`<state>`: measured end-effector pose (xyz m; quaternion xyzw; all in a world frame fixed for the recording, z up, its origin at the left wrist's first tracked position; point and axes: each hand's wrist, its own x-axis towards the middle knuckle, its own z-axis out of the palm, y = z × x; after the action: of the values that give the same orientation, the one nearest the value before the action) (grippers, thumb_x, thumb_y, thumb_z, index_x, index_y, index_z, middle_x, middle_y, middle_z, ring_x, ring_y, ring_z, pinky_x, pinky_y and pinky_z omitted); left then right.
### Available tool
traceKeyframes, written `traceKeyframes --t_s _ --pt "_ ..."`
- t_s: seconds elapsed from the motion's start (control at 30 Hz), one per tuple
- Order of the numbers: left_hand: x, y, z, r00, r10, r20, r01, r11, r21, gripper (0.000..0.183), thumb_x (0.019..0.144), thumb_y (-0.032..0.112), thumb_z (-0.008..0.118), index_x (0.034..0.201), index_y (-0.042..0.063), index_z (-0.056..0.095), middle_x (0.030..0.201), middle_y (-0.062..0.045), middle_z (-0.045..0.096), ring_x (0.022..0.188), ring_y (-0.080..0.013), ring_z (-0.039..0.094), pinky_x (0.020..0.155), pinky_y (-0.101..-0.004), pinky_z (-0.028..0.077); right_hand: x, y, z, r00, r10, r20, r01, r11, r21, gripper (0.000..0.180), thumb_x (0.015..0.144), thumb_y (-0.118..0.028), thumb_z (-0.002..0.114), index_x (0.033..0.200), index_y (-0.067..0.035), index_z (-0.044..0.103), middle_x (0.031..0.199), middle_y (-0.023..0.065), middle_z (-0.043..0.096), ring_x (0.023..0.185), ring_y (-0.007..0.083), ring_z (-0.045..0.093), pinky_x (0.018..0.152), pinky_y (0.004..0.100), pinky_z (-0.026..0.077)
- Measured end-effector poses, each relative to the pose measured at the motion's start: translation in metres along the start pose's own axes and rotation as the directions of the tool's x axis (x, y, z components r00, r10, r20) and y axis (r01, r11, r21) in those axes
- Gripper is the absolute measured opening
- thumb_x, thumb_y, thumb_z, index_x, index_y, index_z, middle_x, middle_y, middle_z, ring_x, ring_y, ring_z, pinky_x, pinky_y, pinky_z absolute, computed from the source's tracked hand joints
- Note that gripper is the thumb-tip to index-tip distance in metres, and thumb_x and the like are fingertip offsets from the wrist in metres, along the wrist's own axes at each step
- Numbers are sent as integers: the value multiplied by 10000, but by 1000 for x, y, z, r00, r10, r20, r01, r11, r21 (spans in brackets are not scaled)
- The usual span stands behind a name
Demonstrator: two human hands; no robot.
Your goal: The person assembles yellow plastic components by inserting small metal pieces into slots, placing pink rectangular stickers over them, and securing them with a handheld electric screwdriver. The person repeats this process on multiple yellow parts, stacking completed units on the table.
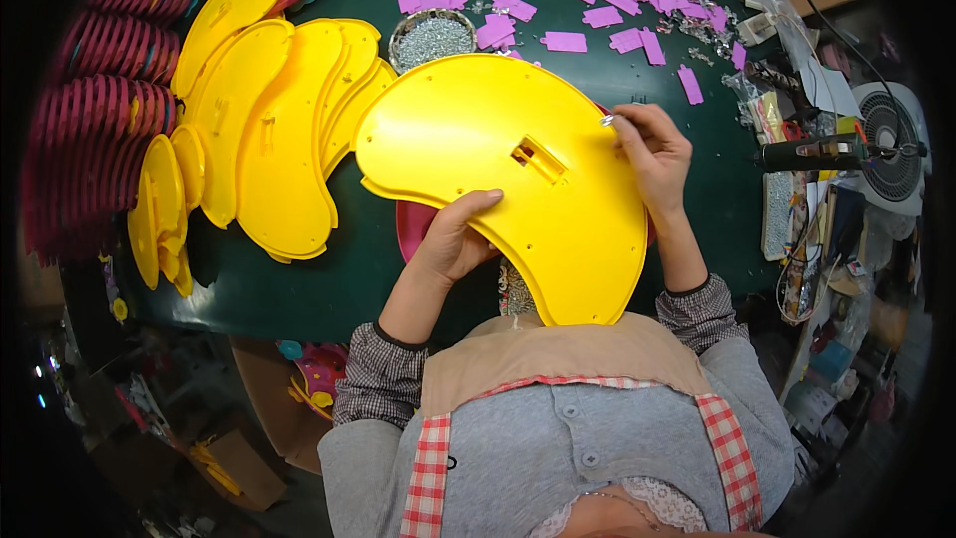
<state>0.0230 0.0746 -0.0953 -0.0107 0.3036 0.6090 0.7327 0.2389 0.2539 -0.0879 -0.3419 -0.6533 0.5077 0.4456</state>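
My left hand [457, 239] grips the inner curved edge of a yellow crescent-shaped plastic panel [463, 119], its thumb on the upper face. Small screw holes run around the panel's rim, and a rectangular battery recess [539, 158] is moulded near its middle. Between the thumb and fingers of my right hand [657, 153] is a small shiny metal piece [606, 120], just over the panel's right edge. Its exact kind is too small to tell. Beneath the panel, part of a magenta plastic piece [412, 228] shows; the rest is hidden.
More yellow panels [287, 142] lie overlapped on the left, beside stacked magenta parts [101, 157]. A round bowl of small screws [433, 41] stands behind the panel. Purple plastic covers [564, 42] are scattered at the back. An electric screwdriver [810, 152] and a fan [892, 142] are at the right.
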Motion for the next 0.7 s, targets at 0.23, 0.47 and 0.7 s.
traceKeyframes --t_s 0.23,0.47,0.7 --pt "-15 -30 4 984 114 137 -150 944 294 502 1043 158 554 1497 -10 420 1449 -163 561 1324 -280 574 1126 -428 464 -5 -60 27 877 335 344 -339 939 -52 113 952 -41 695 1028 39 715 842 33 698 703 87 672 642 223 547" --pt "-31 -46 25 962 240 130 -272 867 417 501 1054 170 540 1509 4 412 1448 -152 551 1331 -259 559 1141 -421 444 11 -92 28 822 193 537 105 874 -474 174 852 -18 763 1017 -4 710 872 69 694 708 147 682 664 263 545" --pt "-35 -40 15 966 224 131 -253 923 289 513 1047 169 503 1519 -4 396 1471 -168 538 1351 -291 546 1153 -442 430 -6 -78 21 566 -262 781 777 487 -399 348 810 1 717 1155 -45 733 1200 91 700 1088 294 647 923 385 561"
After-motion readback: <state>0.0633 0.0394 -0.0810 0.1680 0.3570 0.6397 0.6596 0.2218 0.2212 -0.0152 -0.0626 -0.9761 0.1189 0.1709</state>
